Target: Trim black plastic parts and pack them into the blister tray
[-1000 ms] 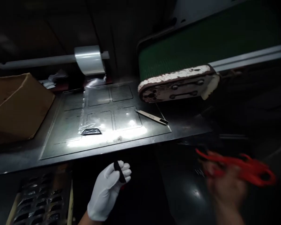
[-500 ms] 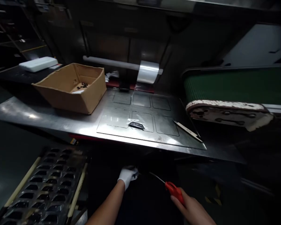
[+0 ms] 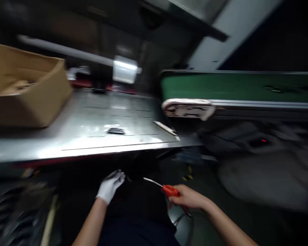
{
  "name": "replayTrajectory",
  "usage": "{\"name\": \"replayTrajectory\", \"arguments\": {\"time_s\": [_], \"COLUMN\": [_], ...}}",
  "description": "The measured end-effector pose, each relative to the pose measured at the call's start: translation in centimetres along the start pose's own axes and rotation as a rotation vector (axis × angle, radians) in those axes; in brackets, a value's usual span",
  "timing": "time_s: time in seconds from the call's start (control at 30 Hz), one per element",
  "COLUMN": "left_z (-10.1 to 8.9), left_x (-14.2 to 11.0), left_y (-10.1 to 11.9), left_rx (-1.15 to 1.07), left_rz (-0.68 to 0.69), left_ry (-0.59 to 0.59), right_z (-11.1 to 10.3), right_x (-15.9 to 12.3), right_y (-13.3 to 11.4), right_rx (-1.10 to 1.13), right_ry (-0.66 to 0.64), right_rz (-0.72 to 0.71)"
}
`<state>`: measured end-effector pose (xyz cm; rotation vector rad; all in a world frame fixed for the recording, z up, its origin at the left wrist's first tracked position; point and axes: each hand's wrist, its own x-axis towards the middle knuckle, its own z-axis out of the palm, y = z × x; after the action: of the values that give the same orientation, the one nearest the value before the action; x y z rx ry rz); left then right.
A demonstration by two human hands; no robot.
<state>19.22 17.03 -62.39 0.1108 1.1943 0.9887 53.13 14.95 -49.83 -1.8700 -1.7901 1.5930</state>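
Note:
In the head view, my right hand (image 3: 186, 197) is bare and wrapped round a red air blow gun (image 3: 170, 190). The gun's thin, pale nozzle points left toward my other hand. My left hand (image 3: 110, 187) wears a white glove, its fingers drawn together. A dark edge shows along them, but I cannot make out what they hold. Both hands are below the front edge of the metal workbench (image 3: 79, 143). On the bench lies a small dark, glossy part (image 3: 116, 131), with a pale-handled, pen-like tool (image 3: 166, 128) to its right.
A cardboard box (image 3: 51, 89) stands at the bench's left. The green conveyor belt (image 3: 220, 85) runs along the right, dark pieces on it. A clear film roll (image 3: 125, 70) hangs behind the bench. Blurred trays of dark parts (image 3: 12, 215) are at lower left.
My view has swung to the right, so the box and bench sit further left and more conveyor shows. My right hand still grips the blow gun; both hands remain below the bench edge.

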Motion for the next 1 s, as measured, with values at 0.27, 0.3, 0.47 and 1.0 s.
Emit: {"name": "replayTrajectory", "arguments": {"time_s": [0.27, 0.3, 0.47, 1.0], "left_z": [5.7, 6.7, 10.1, 9.3], "left_x": [-9.3, -10.4, -12.7, -11.1], "left_y": [2.1, 2.6, 6.5, 8.9], "left_rx": [-0.199, -0.259, -0.357, -0.175], "left_rz": [0.146, 0.215, 0.452, 0.735], "left_ry": [-0.329, -0.368, -0.456, -0.21], "right_z": [-7.9, -7.9, -5.0, 1.6], "right_x": [1.1, 2.5, 9.4, 6.9], "right_y": [5.2, 5.6, 4.0, -22.3], "right_rx": [0.165, 0.179, 0.279, -0.115], "right_ry": [0.998, 1.063, 0.844, 0.121], "right_rz": [0.04, 0.057, 0.101, -1.104]}}
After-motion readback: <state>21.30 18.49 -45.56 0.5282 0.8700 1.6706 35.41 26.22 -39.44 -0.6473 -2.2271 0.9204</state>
